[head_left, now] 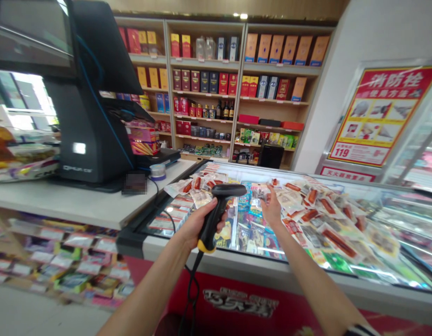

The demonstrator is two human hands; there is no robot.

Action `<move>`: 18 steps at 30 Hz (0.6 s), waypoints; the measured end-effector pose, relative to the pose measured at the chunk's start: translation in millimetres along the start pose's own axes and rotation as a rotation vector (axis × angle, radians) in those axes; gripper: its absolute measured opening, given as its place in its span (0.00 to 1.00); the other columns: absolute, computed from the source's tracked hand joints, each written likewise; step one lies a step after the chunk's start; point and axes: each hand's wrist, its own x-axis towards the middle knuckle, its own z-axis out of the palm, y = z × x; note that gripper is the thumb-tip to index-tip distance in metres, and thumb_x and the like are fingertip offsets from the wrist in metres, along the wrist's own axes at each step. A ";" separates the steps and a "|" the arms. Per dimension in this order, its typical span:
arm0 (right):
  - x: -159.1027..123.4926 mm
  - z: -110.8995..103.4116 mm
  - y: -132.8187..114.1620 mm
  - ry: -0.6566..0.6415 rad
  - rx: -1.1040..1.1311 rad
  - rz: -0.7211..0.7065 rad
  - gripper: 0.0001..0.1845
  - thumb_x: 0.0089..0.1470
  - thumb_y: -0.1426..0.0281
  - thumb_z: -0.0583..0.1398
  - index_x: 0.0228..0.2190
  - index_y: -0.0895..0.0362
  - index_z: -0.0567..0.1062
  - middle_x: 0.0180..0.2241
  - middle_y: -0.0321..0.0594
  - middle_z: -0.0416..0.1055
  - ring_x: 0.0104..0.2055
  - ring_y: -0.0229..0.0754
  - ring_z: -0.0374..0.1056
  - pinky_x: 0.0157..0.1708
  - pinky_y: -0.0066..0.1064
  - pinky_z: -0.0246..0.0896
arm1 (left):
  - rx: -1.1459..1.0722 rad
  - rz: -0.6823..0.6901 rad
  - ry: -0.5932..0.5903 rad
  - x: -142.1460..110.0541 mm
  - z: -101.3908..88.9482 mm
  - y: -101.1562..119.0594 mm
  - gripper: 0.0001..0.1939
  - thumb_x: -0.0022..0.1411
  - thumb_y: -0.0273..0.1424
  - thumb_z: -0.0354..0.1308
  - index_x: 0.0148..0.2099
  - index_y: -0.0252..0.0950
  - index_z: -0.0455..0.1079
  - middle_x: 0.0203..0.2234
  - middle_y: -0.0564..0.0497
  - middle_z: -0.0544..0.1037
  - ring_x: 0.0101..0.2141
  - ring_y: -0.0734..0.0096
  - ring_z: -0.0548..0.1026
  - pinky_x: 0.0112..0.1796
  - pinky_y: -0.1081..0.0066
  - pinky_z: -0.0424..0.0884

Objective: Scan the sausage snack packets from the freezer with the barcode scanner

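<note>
My left hand (206,220) is wrapped around the handle of a black barcode scanner (213,219) with a yellow band at its base. The scanner's head points right, toward my right hand, and its cord hangs down in front of the freezer. My right hand (271,207) pinches a small clear packet (259,192) over the glass top of the chest freezer (216,254). What the packet contains is too blurred to make out. Vacuum-packed sausages (338,241) lie heaped on the glass to the right. A smaller group of packed sausages (198,183) lies behind the scanner.
A checkout counter (139,205) with a large dark register (93,116) and a small round clear container (157,171) stands at the left. Shelves of boxed goods (202,81) line the back wall. A red sign (384,116) hangs at the right.
</note>
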 end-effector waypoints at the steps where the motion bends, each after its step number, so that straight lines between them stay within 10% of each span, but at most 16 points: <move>1: 0.1 0.9 0.7 -0.002 0.000 0.004 0.30 0.43 0.71 0.51 0.51 0.58 0.54 0.38 0.42 0.65 0.34 0.38 0.62 0.36 0.30 0.57 | 0.005 0.001 -0.011 0.2 0.2 0.3 0.15 0.55 0.37 0.47 0.36 0.30 0.65 0.19 0.49 0.68 0.17 0.78 0.64 0.19 0.77 0.58; 18: 6.4 73.4 -43.2 -0.142 0.048 0.195 0.28 0.43 0.69 0.52 0.48 0.66 0.58 0.36 0.47 0.66 0.36 0.43 0.63 0.38 0.32 0.56 | -0.041 0.141 0.196 -22.7 -41.0 32.4 0.15 0.56 0.35 0.47 0.39 0.29 0.65 0.21 0.49 0.68 0.17 0.79 0.64 0.18 0.77 0.62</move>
